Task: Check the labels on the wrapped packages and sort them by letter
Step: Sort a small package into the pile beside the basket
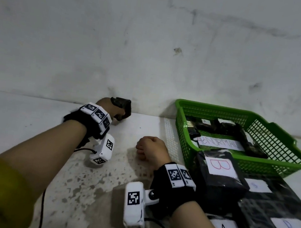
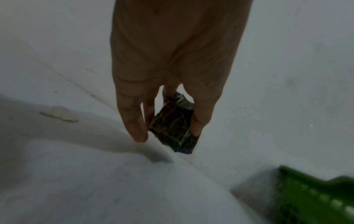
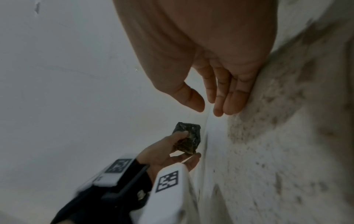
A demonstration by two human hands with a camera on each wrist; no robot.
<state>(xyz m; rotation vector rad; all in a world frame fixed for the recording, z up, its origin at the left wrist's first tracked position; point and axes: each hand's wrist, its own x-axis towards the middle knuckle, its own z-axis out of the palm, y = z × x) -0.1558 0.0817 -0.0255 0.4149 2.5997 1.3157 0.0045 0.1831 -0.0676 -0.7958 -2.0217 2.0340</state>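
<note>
Black-wrapped package [image 1: 121,109] pinched by left hand [image 1: 110,108] fingers, label seemingly hidden, right hand [image 1: 149,148] loosely curled

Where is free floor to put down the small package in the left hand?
Bare floor lies left of the left hand, and between the right hand and the wall. It is crowded at right: green basket, B packages.

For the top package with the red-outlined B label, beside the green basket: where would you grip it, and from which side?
Probably across its two long sides, coming down from above. The B package lies flat on top of the stack with its label up, so its upper edges are exposed while its underside rests on other packages. The green basket stands close behind it. The right hand, resting empty alongside, is nearest.
</note>
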